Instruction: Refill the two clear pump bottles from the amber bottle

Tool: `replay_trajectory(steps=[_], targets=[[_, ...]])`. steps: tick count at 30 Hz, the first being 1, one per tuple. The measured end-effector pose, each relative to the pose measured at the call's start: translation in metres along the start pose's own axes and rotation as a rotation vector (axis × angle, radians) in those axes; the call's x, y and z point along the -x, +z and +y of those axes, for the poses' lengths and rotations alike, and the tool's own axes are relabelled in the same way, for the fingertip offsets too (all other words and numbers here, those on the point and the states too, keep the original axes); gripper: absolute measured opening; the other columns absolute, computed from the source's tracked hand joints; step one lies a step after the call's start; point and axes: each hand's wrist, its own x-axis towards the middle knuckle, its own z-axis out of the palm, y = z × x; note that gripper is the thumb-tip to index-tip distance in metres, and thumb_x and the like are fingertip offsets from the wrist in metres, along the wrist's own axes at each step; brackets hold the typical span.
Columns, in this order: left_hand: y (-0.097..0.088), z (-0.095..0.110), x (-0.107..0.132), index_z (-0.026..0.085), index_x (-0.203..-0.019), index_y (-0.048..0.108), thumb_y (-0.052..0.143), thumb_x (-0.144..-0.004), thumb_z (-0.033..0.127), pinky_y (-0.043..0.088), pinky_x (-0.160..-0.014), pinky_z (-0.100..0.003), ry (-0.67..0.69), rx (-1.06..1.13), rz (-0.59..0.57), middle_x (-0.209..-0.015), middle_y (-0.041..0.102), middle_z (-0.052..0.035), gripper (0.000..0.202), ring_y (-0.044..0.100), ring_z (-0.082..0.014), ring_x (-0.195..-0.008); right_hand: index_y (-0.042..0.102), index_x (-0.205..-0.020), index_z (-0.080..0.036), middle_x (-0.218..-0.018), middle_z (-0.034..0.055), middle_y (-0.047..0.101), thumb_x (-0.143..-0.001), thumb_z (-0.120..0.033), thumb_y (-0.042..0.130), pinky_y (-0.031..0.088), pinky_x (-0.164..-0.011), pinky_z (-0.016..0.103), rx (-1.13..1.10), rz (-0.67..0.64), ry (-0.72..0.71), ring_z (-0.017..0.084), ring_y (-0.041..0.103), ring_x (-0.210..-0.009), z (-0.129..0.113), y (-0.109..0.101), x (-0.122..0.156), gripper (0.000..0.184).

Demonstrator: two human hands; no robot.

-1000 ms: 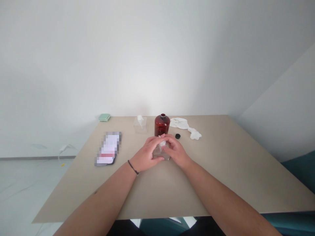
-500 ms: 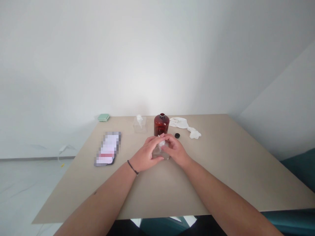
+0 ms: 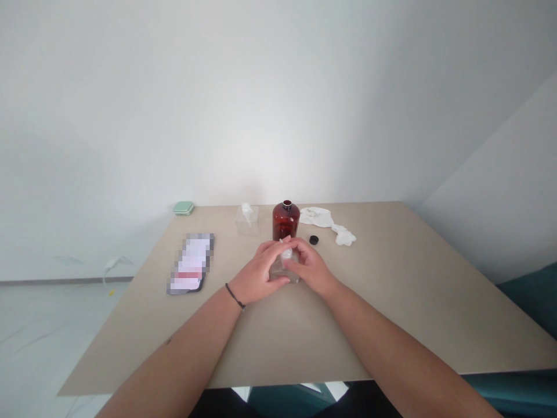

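Note:
A small clear square bottle [image 3: 284,271] stands on the beige table [image 3: 391,302] in front of me. My left hand [image 3: 257,273] wraps round its left side, fingers curled. My right hand [image 3: 312,267] closes on its right side, with the fingertips at the pale top [image 3: 286,253] of the bottle. Just behind my hands stands an amber brown bottle [image 3: 286,220] with an uncapped neck. A small black cap [image 3: 314,239] lies to its right.
A clear pump dispenser [image 3: 248,219] stands at the back, left of the amber bottle. Crumpled white tissues [image 3: 324,222] lie at the back right. A flat pixelated item [image 3: 191,263] lies at the left, and a green pad [image 3: 184,208] sits at the far left corner.

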Motion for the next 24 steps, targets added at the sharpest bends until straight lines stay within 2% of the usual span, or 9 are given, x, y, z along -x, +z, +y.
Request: replay_trajectory(steps=[4, 10, 15, 21, 24], targets=[[0.0000, -0.0006, 0.0000, 0.029, -0.153, 0.034, 0.074, -0.083, 0.019, 0.040, -0.117, -0.059, 0.011, -0.010, -0.002, -0.156, 0.044, -0.0128, 0.081, 0.042, -0.0330, -0.139, 0.071, -0.103, -0.027, -0.118, 0.0054, 0.067, -0.084, -0.050, 0.072, 0.044, -0.105, 0.044, -0.012, -0.014, -0.016, 0.026, 0.061, -0.116, 0.0008, -0.0012, -0.0003, 0.029], [0.0002, -0.0001, 0.0002, 0.030, -0.154, 0.033, 0.072, -0.083, 0.016, 0.039, -0.117, -0.060, 0.000, 0.005, -0.006, -0.156, 0.044, -0.0122, 0.083, 0.041, -0.0329, -0.140, 0.066, -0.106, -0.025, -0.108, 0.0051, 0.068, -0.079, -0.052, 0.077, 0.049, -0.096, 0.043, -0.023, 0.008, 0.017, 0.024, 0.064, -0.103, 0.0044, 0.0000, -0.0004, 0.040], [0.0004, -0.0003, 0.0002, 0.029, -0.153, 0.034, 0.073, -0.083, 0.018, 0.039, -0.117, -0.059, 0.006, -0.010, -0.001, -0.156, 0.044, -0.0122, 0.081, 0.041, -0.0329, -0.140, 0.071, -0.103, -0.027, -0.119, 0.0062, 0.067, -0.084, -0.053, 0.071, 0.044, -0.105, 0.045, -0.001, -0.018, -0.012, 0.027, 0.061, -0.116, 0.0015, -0.0012, -0.0005, 0.032], [0.0004, -0.0006, 0.0000, 0.030, -0.153, 0.034, 0.074, -0.082, 0.018, 0.040, -0.117, -0.059, 0.001, 0.001, -0.003, -0.155, 0.045, -0.0124, 0.082, 0.041, -0.0329, -0.139, 0.069, -0.105, -0.026, -0.109, 0.0052, 0.067, -0.081, -0.050, 0.076, 0.048, -0.098, 0.044, 0.013, 0.008, -0.004, 0.025, 0.063, -0.105, 0.0018, -0.0006, -0.0006, 0.035], [0.0001, -0.0002, -0.0002, 0.029, -0.152, 0.035, 0.074, -0.083, 0.019, 0.039, -0.117, -0.058, 0.005, -0.010, -0.006, -0.155, 0.046, -0.0128, 0.080, 0.041, -0.0329, -0.139, 0.070, -0.106, -0.027, -0.115, 0.0056, 0.067, -0.084, -0.050, 0.072, 0.046, -0.101, 0.045, -0.001, -0.018, -0.018, 0.026, 0.062, -0.111, 0.0007, -0.0014, -0.0007, 0.032]])
